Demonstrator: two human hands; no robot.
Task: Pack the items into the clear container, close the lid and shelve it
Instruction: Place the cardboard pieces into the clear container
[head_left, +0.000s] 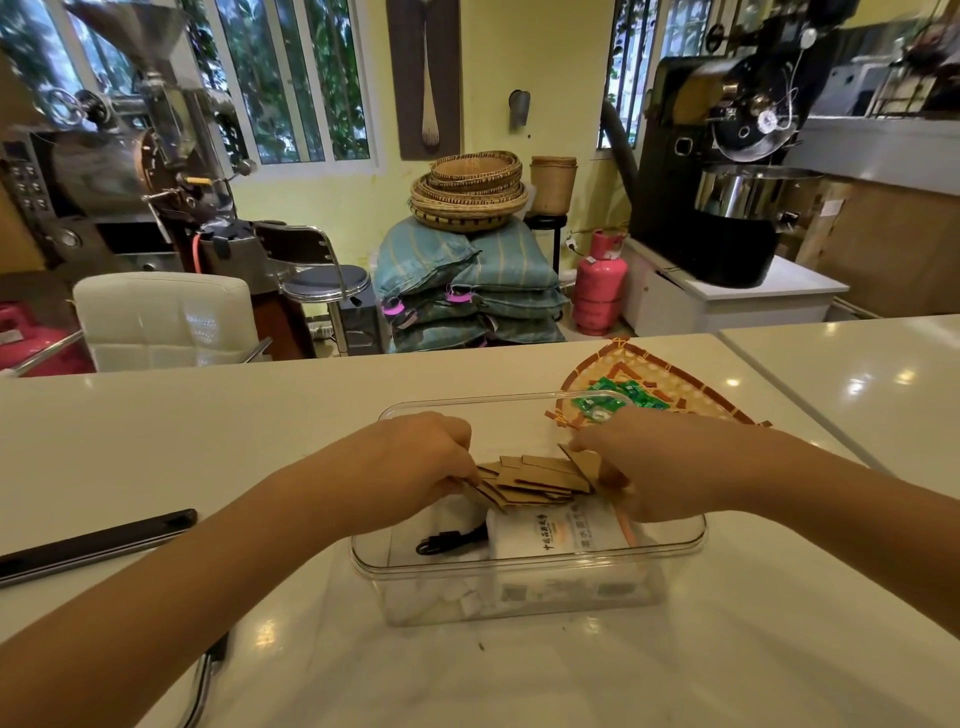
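White glossy counter, roasting machines and stacked baskets behind — a workroom. One clear container sits open on the counter straight ahead, no lid on it and no lid that I can make out. Both hands are down inside its rim: left hand with fingers curled and pinching the left end of a fanned batch of brown cardboard pieces, right hand with fingers pressed together on the right end. Pieces overlap too much to count surely — roughly six to eight edges show. They look thin, stiff and very light; likely to slide apart, so squeezing the stack from both ends, as now, seems the right hold. Under them lie one white printed pouch, probably soft and crushable, and one small black clip-like thing. Just beyond the container, one woven tray holds green packets — at least three, partly hidden by the rim and hand. One dark flat bar lies well apart at left.
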